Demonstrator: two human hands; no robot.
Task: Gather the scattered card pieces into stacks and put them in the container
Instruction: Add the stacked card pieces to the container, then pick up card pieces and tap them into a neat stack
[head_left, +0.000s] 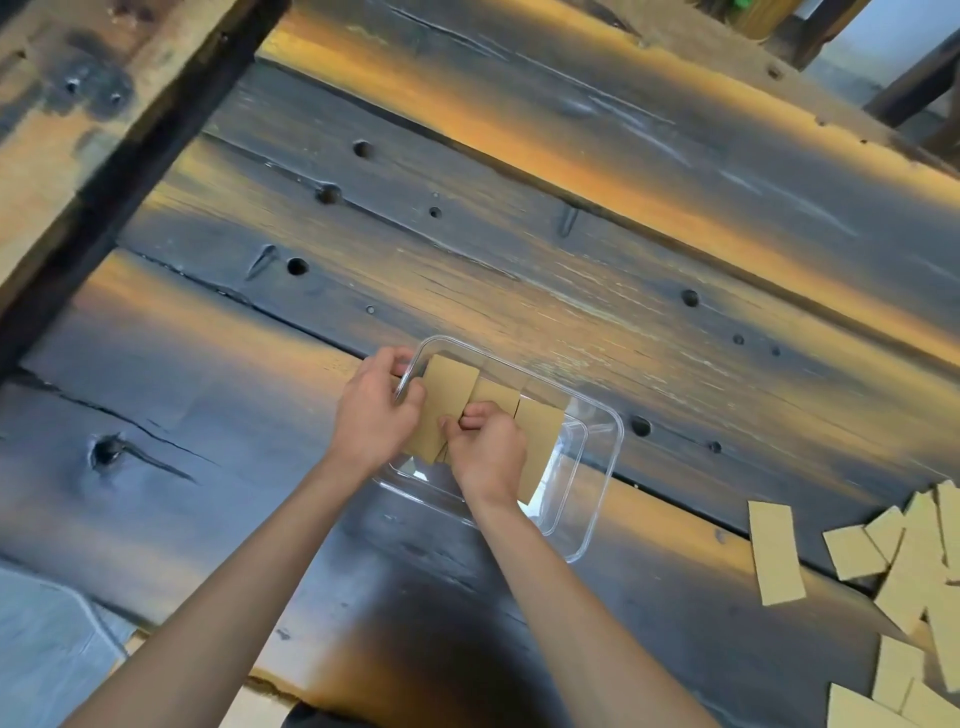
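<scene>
Both hands set cardboard stacks in the clear container.
Left hand (371, 410) grips its rim and a cardboard stack (441, 400); right hand (485, 449) pinches a middle stack inside the clear plastic container (597, 467); loose cardboard pieces (883, 561) lie on the table (467, 234) at 4 o'clock.

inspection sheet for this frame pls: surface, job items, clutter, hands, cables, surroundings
Surface: dark, worn wooden plank table with holes, cracks and orange light streaks.
Job's things: clear plastic container on the table; card stacks standing side by side inside it; loose card pieces scattered at the right edge of the table, not yet gathered.
Clutter: nothing seen besides the loose cards.
Hands: left hand grips the container's left rim next to the cards; right hand is inside the container, fingers curled on the card stacks.
Cables: nothing seen.
Surroundings: wooden beam upper left; pale floor lower left; dark furniture legs top right.
</scene>
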